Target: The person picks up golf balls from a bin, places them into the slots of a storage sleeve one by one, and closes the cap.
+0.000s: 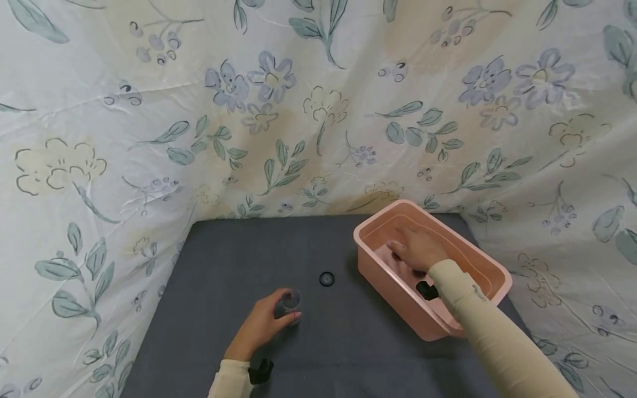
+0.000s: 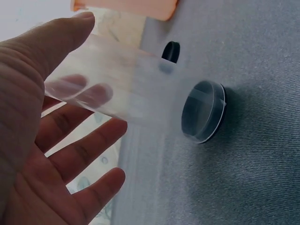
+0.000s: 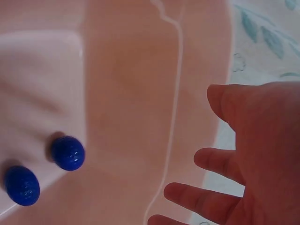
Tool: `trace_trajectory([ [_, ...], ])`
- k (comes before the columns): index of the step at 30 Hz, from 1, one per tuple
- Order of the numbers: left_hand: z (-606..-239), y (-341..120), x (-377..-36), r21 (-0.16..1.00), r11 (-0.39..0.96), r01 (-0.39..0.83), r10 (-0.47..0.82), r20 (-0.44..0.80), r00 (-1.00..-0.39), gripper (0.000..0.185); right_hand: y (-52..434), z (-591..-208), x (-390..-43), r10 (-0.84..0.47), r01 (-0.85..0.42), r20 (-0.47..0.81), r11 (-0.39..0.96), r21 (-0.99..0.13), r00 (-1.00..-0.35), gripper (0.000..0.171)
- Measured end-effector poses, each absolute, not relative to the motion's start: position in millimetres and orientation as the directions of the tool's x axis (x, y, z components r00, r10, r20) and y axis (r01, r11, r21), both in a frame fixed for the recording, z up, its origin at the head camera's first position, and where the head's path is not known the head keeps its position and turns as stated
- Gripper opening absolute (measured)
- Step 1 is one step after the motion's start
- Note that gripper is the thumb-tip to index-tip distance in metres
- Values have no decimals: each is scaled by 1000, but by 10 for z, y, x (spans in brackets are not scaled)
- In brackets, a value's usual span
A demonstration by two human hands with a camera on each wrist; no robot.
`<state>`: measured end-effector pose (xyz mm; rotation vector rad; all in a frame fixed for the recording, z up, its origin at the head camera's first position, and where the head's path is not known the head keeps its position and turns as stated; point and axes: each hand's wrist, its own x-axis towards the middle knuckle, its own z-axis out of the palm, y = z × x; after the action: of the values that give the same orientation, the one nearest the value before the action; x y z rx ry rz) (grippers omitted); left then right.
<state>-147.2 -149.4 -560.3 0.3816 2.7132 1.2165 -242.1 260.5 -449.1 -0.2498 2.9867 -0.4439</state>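
On the grey cloth stands a small clear jar (image 1: 291,300) (image 2: 150,93), and my left hand (image 1: 287,310) (image 2: 91,86) grips it with the thumb on one side and the fingers behind. A black lid (image 1: 326,278) (image 2: 171,50) lies just beyond the jar. My right hand (image 1: 404,247) (image 3: 206,159) reaches into the pink tub (image 1: 497,271) (image 3: 131,70) with its fingers spread, holding nothing. Two blue balls (image 3: 68,153) (image 3: 22,185) lie on the tub floor, a short way from those fingers.
The grey table cloth (image 1: 239,265) covers the table. A floral sheet (image 1: 298,110) hangs behind and along both sides of it. The pink tub sits at the table's right rear. Both arms wear cream sleeves (image 1: 478,326).
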Motion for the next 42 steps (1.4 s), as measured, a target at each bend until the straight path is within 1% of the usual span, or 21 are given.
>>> trace_trajectory([
  [6, -5554, -1509, -1473, 753, 631, 187, 276, 7, -961, 49, 2631, -4565, -2549, -169, -124, -150, 955, -270, -974, 71],
  [9, -5531, -1512, -1475, 751, 631, 193, 277, 14, -961, 48, 2651, -4628, -2600, -166, -122, -162, 959, -255, -973, 69],
  [13, -5518, -1515, -1477, 758, 619, 208, 289, 27, -957, 47, 2717, -4811, -2711, -176, -130, -167, 958, -255, -970, 62],
  [19, -5544, -1508, -1479, 752, 624, 212, 293, 27, -956, 45, 2801, -5093, -2860, -186, -149, -164, 965, -215, -969, 59],
  [22, -5545, -1508, -1473, 750, 626, 213, 294, 27, -955, 45, 2827, -5169, -2891, -189, -154, -169, 968, -199, -967, 54],
  [24, -5541, -1510, -1472, 750, 628, 208, 295, 19, -955, 46, 2846, -5221, -2909, -186, -152, -166, 968, -199, -968, 47],
  [28, -5539, -1516, -1479, 750, 627, 210, 302, 14, -953, 46, 2883, -5339, -2943, -176, -146, -133, 968, -206, -975, 38],
  [31, -5545, -1522, -1481, 751, 624, 216, 306, 20, -952, 46, 2894, -5410, -2972, -169, -142, -126, 970, -200, -977, 40],
  [35, -5562, -1520, -1486, 748, 622, 232, 314, 33, -949, 46, 2881, -5447, -2986, -136, -105, -157, 977, -188, -978, 43],
  [38, -5582, -1519, -1488, 745, 625, 234, 309, 39, -950, 47, 2849, -5471, -3007, -121, -94, -169, 983, -161, -978, 32],
  [42, -5603, -1515, -1490, 737, 634, 232, 306, 36, -951, 49, 2813, -5545, -3036, -138, -126, -149, 988, -84, -979, 12],
])
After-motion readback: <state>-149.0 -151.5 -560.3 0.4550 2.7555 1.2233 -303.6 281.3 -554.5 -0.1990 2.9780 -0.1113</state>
